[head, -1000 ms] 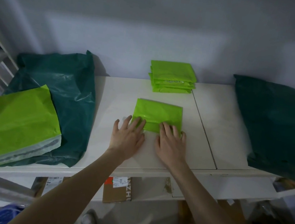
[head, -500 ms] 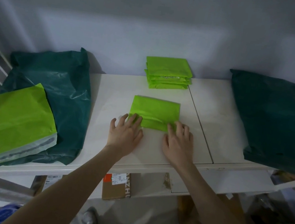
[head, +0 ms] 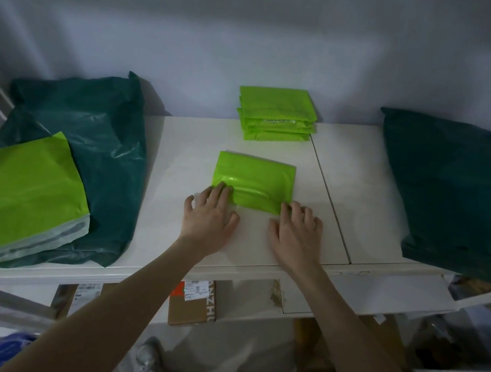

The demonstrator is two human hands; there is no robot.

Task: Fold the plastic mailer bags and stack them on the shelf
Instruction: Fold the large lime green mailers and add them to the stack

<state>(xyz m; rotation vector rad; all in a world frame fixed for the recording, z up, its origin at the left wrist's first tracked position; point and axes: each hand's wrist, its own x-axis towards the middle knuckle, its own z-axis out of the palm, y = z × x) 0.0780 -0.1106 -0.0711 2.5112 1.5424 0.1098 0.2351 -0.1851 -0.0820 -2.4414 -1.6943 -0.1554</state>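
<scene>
1. Lying flat at the middle of the white shelf (head: 262,243), a lime-green mailer bag (head: 254,180) is seen folded into a small rectangle, its near edge pressed down at both corners.
2. The left hand (head: 208,215) is laid palm-down with fingers extended and slightly spread, the fingertips resting on the bag's near-left corner.
3. The right hand (head: 295,232) is likewise laid flat with fingers straight, its fingertips placed on the bag's near-right corner; nothing is gripped by either hand.
4. A stack of folded green mailer bags (head: 276,114) is set against the grey wall (head: 257,32), just behind the bag being pressed and apart from it.
5. An unfolded lime-green mailer (head: 21,189) is seen at the left end of the shelf, laid on top of a dark green plastic bag (head: 95,136).
6. A second dark green bag (head: 459,196) is placed at the right end, overhanging the shelf's front edge.
7. A cardboard box (head: 192,303) with a printed label is visible below the shelf.
</scene>
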